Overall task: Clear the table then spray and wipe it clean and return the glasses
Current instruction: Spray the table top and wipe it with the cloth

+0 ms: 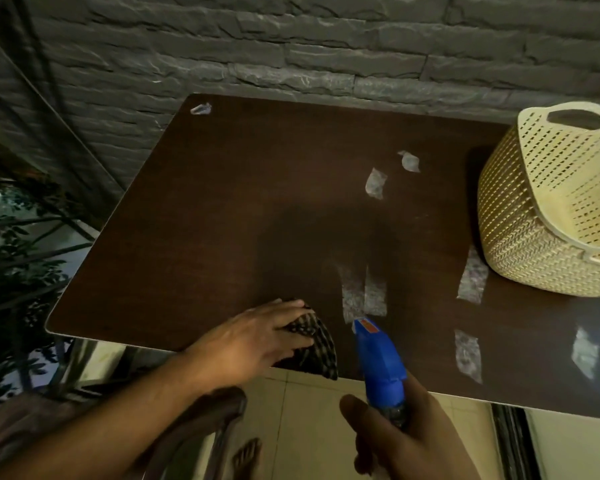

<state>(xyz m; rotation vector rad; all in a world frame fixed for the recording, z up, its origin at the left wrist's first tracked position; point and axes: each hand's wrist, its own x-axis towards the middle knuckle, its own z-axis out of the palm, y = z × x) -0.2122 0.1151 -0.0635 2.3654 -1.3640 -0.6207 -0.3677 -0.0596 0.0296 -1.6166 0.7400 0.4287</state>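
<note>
The left hand [253, 336] lies flat, fingers straight, pressing a checked cloth [312, 344] onto the near edge of the dark table [222, 209]. The right hand [406, 441] grips a blue spray bottle [378, 358], nozzle over whitish patches [362, 294]. Far right stands a cream basket [548, 209], contents hidden.

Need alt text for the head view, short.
Left hand presses a checked cloth on a dark brown table; right hand holds a blue spray bottle. A cream woven basket sits at right.
</note>
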